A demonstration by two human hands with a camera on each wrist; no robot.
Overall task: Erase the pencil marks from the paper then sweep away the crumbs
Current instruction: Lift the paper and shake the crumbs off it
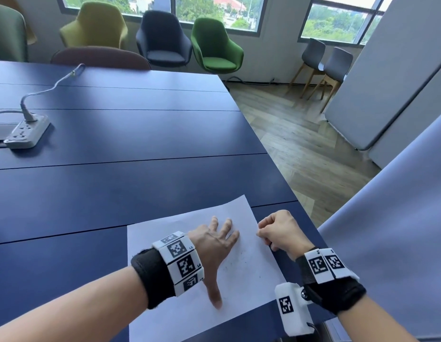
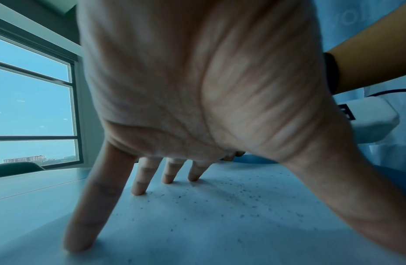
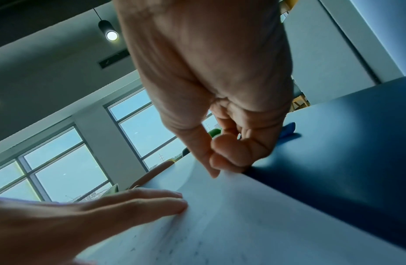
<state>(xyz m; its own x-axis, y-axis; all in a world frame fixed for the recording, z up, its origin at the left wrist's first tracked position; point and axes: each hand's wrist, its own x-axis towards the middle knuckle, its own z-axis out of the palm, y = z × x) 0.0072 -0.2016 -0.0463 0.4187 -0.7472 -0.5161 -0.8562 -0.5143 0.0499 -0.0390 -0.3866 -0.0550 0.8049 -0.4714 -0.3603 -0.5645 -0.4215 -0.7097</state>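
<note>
A white sheet of paper [image 1: 189, 304] lies on the dark blue table [image 1: 115, 188], near its front right corner. Dark eraser crumbs [image 1: 241, 264] speckle the sheet's right half, and the left wrist view shows these crumbs [image 2: 247, 197] under the palm. My left hand [image 1: 221, 243] presses the sheet flat with fingers [image 2: 140, 182] spread and straight. My right hand [image 1: 263, 234] is curled at the paper's right edge. In the right wrist view, my right hand [image 3: 220, 165] pinches that edge between thumb and curled forefinger. A small blue thing [image 3: 288, 129] lies on the table just beyond it.
A white power strip [image 1: 24, 133] with a grey cable sits at the far left of the table. The table's right edge [image 1: 283, 174] drops to a wooden floor. Armchairs [image 1: 214, 45] line the windows behind. A grey panel [image 1: 387, 243] stands close on the right.
</note>
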